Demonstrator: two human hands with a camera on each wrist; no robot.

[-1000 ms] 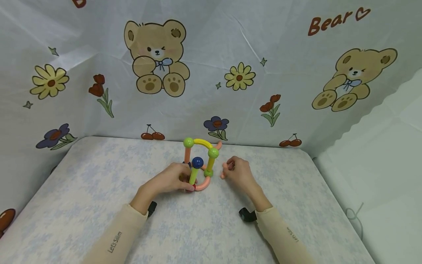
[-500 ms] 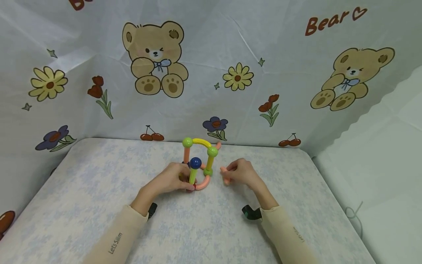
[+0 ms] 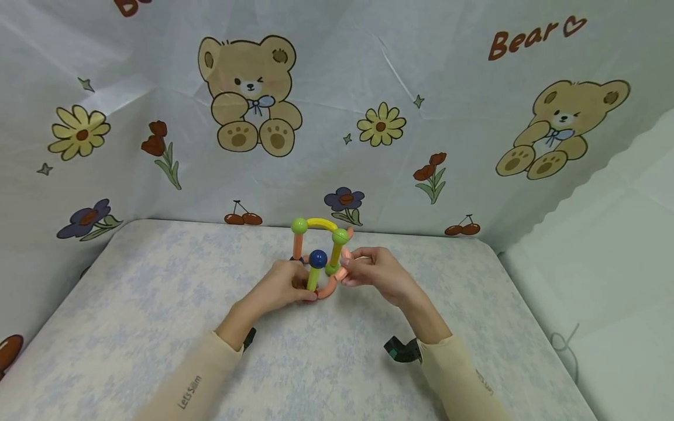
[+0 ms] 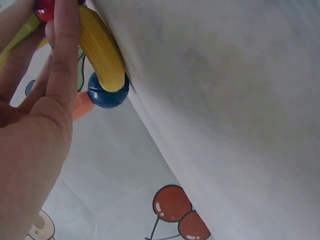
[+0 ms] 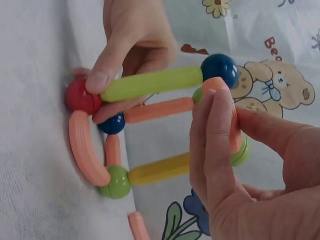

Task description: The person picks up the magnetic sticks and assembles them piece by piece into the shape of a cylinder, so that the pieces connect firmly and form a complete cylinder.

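A magnetic stick-and-ball frame stands on the table in the head view, with green balls, a yellow curved rod on top and a blue ball on a lime rod. My left hand pinches the red ball at the lime rod's foot. Lower down, a yellow curved rod runs to a dark blue ball in the left wrist view. Between thumb and fingers, my right hand pinches a salmon-pink curved rod beside the frame, partly covered by the fingers.
Behind the frame lies another salmon-pink rod, mostly hidden in the head view. A pale patterned cloth covers the table. A bear-print curtain hangs along its back edge.
My right hand has brought the salmon-pink curved rod left, from beside the frame up close to it, and turned it. The left hand stays at the red ball; the frame has shifted slightly.
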